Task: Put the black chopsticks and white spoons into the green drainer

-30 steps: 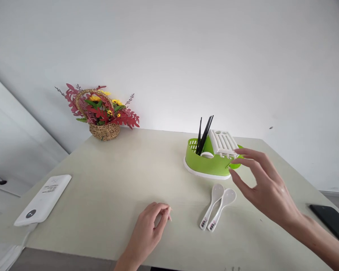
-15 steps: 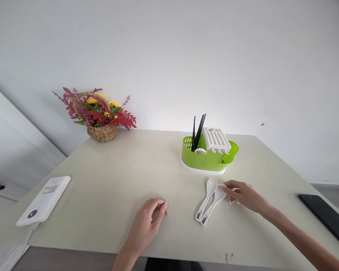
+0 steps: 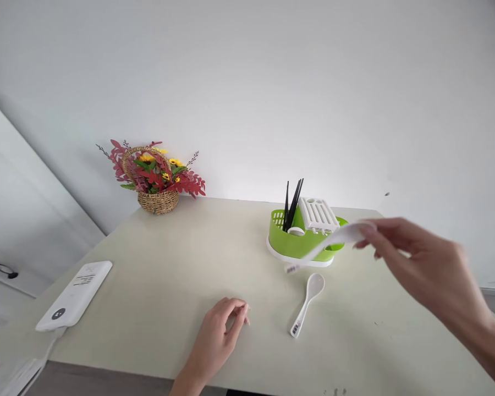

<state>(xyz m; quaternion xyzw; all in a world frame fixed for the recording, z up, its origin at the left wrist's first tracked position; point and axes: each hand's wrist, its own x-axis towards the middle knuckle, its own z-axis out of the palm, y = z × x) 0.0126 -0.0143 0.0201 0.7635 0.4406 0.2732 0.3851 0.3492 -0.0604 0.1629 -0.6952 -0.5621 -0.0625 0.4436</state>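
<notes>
My right hand (image 3: 424, 264) is raised on the right, its thumb and fingers pinching the bowl end of a white spoon (image 3: 334, 237). The spoon's handle slants down to the left, ending in a barcode label, in front of the green cutlery holder (image 3: 286, 241). A second white spoon (image 3: 307, 305) lies on the table below, its bowl pointing away from me. Resting on the tabletop, my left hand (image 3: 220, 335) has thumb and fingertips together with nothing seen in them. Black chopsticks (image 3: 292, 206) and a white spoon bowl (image 3: 296, 231) stick up in the holder.
A white slatted rack (image 3: 319, 214) tops the holder. At the back left stands a wicker basket (image 3: 159, 203) of artificial flowers. A white power bank (image 3: 76, 296) with a cable lies at the left edge of the table (image 3: 169, 264). A wall rises behind.
My right hand has taken hold of one of the two spoons and lifted it off the table, up and to the right. The left hand stays put. The view has shifted slightly.
</notes>
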